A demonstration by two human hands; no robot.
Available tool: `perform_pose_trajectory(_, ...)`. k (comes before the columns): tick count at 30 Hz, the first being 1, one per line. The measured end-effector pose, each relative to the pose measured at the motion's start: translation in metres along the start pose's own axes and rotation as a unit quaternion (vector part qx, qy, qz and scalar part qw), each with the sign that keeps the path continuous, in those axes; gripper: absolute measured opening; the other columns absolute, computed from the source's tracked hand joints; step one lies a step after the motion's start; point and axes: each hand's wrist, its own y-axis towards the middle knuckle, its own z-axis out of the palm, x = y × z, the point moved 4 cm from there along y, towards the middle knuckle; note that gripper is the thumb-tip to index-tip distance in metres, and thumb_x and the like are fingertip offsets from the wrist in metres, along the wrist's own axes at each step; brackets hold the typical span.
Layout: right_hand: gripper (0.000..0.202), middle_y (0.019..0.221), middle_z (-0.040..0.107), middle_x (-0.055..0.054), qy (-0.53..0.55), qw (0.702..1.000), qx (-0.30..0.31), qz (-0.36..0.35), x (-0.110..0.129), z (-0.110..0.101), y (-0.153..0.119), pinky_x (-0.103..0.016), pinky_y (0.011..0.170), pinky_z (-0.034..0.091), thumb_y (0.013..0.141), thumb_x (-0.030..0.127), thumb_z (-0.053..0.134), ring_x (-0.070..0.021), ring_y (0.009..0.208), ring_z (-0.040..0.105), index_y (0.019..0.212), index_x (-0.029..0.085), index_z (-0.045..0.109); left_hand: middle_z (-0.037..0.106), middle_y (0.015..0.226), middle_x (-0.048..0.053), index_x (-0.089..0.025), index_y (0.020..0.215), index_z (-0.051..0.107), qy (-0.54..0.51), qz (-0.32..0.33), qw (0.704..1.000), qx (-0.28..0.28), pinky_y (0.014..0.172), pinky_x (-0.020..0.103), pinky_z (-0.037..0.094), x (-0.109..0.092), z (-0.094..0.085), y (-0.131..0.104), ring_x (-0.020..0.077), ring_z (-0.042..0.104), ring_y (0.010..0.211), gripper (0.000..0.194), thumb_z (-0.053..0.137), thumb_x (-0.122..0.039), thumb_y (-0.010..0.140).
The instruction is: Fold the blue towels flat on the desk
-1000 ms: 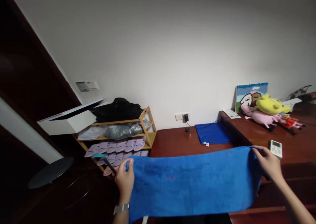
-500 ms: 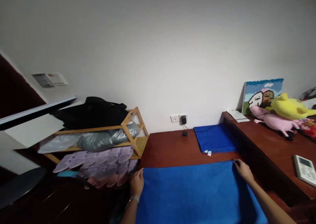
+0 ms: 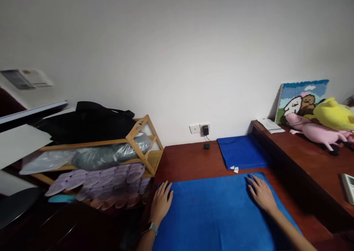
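Note:
A bright blue cloth lies spread over the reddish-brown wooden table, its far edge running across between my hands. My left hand rests flat on the cloth's far left corner, fingers stretched out and apart. On the far right part of the cloth lies my right hand, palm down with its fingers spread. Neither hand grips anything. Beyond the cloth, a folded darker blue cloth with small white tags sits near the wall.
On the left stands a wooden rack with a black bag, plastic-wrapped bundles and several lilac slippers. A black plug sits in the wall socket. The raised ledge at right bears plush toys and a picture.
Both hands have let go of the cloth's edge and now lie flat on top of it with fingers spread. The view has turned slightly.

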Motion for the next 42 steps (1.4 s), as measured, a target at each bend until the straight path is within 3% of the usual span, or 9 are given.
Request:
perform_pose_trajectory(9, 0.065, 0.173, 0.028, 0.0, -0.073, 0.987, 0.11, 0.093, 0.001, 0.016, 0.007, -0.05, 0.129, 0.019, 0.104, 0.054, 0.022, -0.0257, 0.16, 0.022, 0.165, 0.034, 0.029, 0.042, 0.168, 0.006, -0.031, 0.157, 0.047, -0.01, -0.035, 0.997, 0.068, 0.127, 0.053, 0.03, 0.005, 0.016, 0.0, 0.0279, 0.038, 0.155, 0.055, 0.036, -0.049, 0.106)
perform_pose_trajectory(16, 0.069, 0.173, 0.029, -0.004, -0.084, 0.981, 0.115, 0.136, 0.0, 0.009, -0.002, -0.056, 0.128, 0.02, 0.101, 0.056, 0.028, -0.0312, 0.159, 0.024, 0.165, 0.03, 0.031, 0.038, 0.17, 0.006, -0.033, 0.158, 0.045, -0.01, -0.048, 0.996, 0.078, 0.126, 0.055, 0.031, 0.009, 0.015, -0.007, 0.0302, 0.033, 0.157, 0.056, 0.04, -0.051, 0.105)
perform_pose_trajectory(19, 0.067, 0.17, 0.035, -0.007, -0.069, 0.992, 0.065, 0.081, 0.047, 0.003, 0.01, -0.057, 0.128, 0.018, 0.101, 0.051, 0.028, -0.0329, 0.159, 0.024, 0.162, 0.024, 0.04, 0.037, 0.17, 0.006, -0.033, 0.158, 0.044, -0.022, -0.043, 0.996, 0.069, 0.126, 0.053, 0.031, 0.013, 0.014, -0.01, 0.0288, 0.032, 0.158, 0.057, 0.039, -0.052, 0.105)
perform_pose_trajectory(22, 0.064, 0.169, 0.037, -0.006, 0.018, 0.998, 0.036, -0.041, 0.138, 0.006, 0.023, -0.053, 0.129, 0.022, 0.104, 0.049, 0.026, -0.0278, 0.159, 0.027, 0.162, 0.024, 0.04, 0.04, 0.169, 0.005, -0.034, 0.158, 0.045, -0.03, -0.042, 0.997, 0.052, 0.125, 0.053, 0.032, 0.014, 0.013, -0.01, 0.0286, 0.033, 0.157, 0.056, 0.041, -0.052, 0.105)
perform_pose_trajectory(25, 0.067, 0.17, 0.033, -0.005, 0.09, 0.986, 0.076, -0.119, 0.224, 0.02, 0.028, -0.051, 0.129, 0.022, 0.105, 0.055, 0.026, -0.0271, 0.159, 0.026, 0.164, 0.024, 0.034, 0.04, 0.169, 0.005, -0.034, 0.157, 0.046, -0.032, -0.046, 0.997, 0.052, 0.125, 0.052, 0.032, 0.013, 0.012, -0.009, 0.0291, 0.032, 0.157, 0.057, 0.041, -0.053, 0.104)
perform_pose_trajectory(28, 0.069, 0.171, 0.03, -0.006, 0.102, 0.98, 0.129, -0.109, 0.255, 0.035, 0.029, -0.052, 0.13, 0.02, 0.105, 0.055, 0.026, -0.0276, 0.159, 0.024, 0.165, 0.022, 0.031, 0.039, 0.17, 0.006, -0.035, 0.157, 0.046, -0.024, -0.055, 0.997, 0.057, 0.125, 0.053, 0.033, 0.014, 0.014, -0.009, 0.0316, 0.032, 0.158, 0.057, 0.041, -0.055, 0.104)
perform_pose_trajectory(31, 0.067, 0.171, 0.03, -0.006, 0.078, 0.987, 0.125, -0.07, 0.221, 0.039, 0.028, -0.052, 0.13, 0.017, 0.105, 0.053, 0.026, -0.0268, 0.16, 0.023, 0.165, 0.023, 0.031, 0.04, 0.17, 0.008, -0.034, 0.157, 0.047, -0.013, -0.054, 0.997, 0.052, 0.124, 0.054, 0.032, 0.015, 0.015, -0.008, 0.0338, 0.031, 0.157, 0.058, 0.042, -0.055, 0.103)
perform_pose_trajectory(39, 0.071, 0.17, 0.033, -0.008, -0.029, 0.991, 0.095, 0.087, 0.009, 0.02, 0.023, -0.054, 0.128, 0.022, 0.1, 0.05, 0.023, -0.0291, 0.158, 0.027, 0.163, 0.019, 0.036, 0.041, 0.169, 0.006, -0.036, 0.156, 0.048, -0.012, -0.05, 0.997, 0.05, 0.124, 0.053, 0.034, 0.016, 0.016, -0.007, 0.0326, 0.033, 0.157, 0.056, 0.042, -0.055, 0.103)
perform_pose_trajectory(42, 0.074, 0.17, 0.035, -0.01, -0.031, 0.988, 0.089, 0.12, -0.038, 0.011, 0.023, -0.054, 0.127, 0.024, 0.098, 0.05, 0.021, -0.0288, 0.158, 0.029, 0.162, 0.016, 0.037, 0.041, 0.169, 0.007, -0.035, 0.155, 0.049, -0.008, -0.053, 0.997, 0.053, 0.123, 0.054, 0.034, 0.019, 0.018, -0.005, 0.0334, 0.034, 0.156, 0.057, 0.042, -0.054, 0.103)
